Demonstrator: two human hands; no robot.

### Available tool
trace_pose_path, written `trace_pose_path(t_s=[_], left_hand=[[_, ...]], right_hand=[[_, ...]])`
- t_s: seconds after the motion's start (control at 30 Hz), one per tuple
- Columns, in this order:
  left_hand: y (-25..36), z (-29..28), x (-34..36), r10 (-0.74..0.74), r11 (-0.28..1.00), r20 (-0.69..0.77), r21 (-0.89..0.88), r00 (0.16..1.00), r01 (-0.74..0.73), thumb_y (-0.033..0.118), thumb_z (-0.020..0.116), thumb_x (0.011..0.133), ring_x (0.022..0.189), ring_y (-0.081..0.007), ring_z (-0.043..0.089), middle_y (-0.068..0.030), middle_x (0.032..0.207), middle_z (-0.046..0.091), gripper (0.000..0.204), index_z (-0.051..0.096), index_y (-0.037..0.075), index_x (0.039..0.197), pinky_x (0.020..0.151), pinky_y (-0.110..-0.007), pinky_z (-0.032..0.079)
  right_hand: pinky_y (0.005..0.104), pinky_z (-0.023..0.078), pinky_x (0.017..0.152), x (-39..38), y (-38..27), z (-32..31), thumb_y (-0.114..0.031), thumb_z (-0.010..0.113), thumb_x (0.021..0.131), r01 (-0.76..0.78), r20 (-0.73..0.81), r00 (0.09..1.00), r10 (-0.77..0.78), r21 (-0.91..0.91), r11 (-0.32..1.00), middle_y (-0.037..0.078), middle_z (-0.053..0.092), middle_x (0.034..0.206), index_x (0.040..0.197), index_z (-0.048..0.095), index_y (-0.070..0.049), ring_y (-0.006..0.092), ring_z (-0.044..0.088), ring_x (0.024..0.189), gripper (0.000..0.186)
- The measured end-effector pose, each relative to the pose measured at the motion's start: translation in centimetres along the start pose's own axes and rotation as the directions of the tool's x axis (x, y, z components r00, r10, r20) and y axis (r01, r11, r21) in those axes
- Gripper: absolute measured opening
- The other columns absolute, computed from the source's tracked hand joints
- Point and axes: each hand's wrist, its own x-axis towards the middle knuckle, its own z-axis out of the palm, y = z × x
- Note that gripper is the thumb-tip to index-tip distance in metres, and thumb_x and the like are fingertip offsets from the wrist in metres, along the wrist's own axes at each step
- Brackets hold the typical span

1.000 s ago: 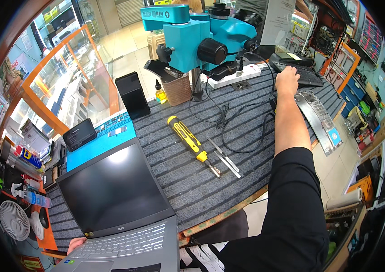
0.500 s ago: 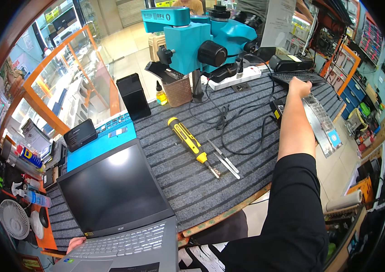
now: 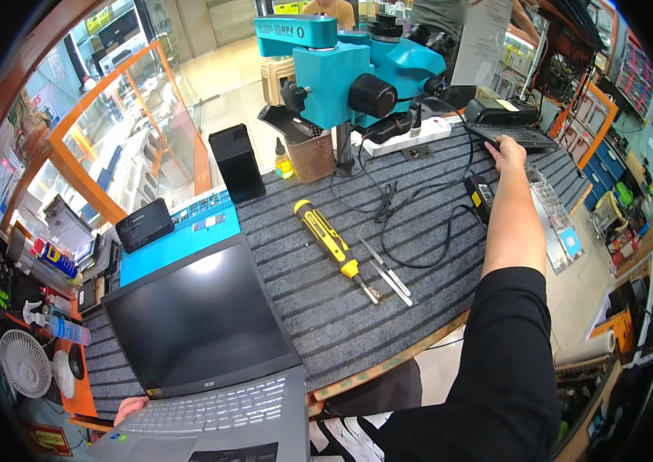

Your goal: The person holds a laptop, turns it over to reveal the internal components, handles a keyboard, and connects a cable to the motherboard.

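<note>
My left hand (image 3: 129, 408) grips the side of an open grey laptop (image 3: 218, 404) with a dark screen at the lower left. My right arm stretches to the back right, where my right hand (image 3: 508, 154) holds the front edge of a black keyboard (image 3: 526, 135). Below that hand lie a black adapter (image 3: 481, 199) and a loose metal keyboard panel (image 3: 557, 223). Between my hands, a yellow-and-black screwdriver (image 3: 325, 235) and two steel tweezers (image 3: 385, 276) rest on the grey ribbed mat (image 3: 365, 339).
A teal microscope (image 3: 326, 85) stands at the back, near a white power strip (image 3: 399, 142), woven holder (image 3: 311, 158), oil bottle (image 3: 283, 164) and black stand (image 3: 235, 162). A blue mat (image 3: 145, 266), phone (image 3: 144, 225) and fan (image 3: 25, 362) are left. Cables cross the bench; a person sits beyond.
My right hand has moved down and right along with the black keyboard, toward the bench's right front. The view has shifted slightly; my left hand stays at the laptop.
</note>
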Motion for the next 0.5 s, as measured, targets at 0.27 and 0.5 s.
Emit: trace_pose_path(t_s=[0.27,0.5], left_hand=[[2.9,4.9,1.8,0.009,0.998,-0.212,-0.059,0.977,-0.022,0.04,0.076,0.097,0.099,-0.0309,0.075,-0.0258,0.112,0.077,0.053,0.075,-0.009,0.115,0.09,-0.041,0.062],[3.6,3.9,2.1,0.08,0.996,-0.184,0.055,0.98,-0.07,0.038,0.081,0.092,0.102,-0.0323,0.078,-0.0237,0.109,0.082,0.048,0.081,-0.007,0.11,0.094,-0.041,0.062]], right_hand=[[0.063,0.068,0.108,3.2,-6.1,-9.3,0.011,0.063,0.103,-0.021,0.227,0.973,-0.029,0.215,0.976,0.021,0.066,0.113,0.114,0.062,0.01,0.0358,0.069,0.113,0.011],[0.0541,0.062,0.12,-9.1,-11.4,-12.5,0.004,0.06,0.109,-0.039,0.414,0.908,-0.063,0.234,0.972,0.022,0.071,0.136,0.133,0.06,0.013,0.0373,0.069,0.131,0.026]])
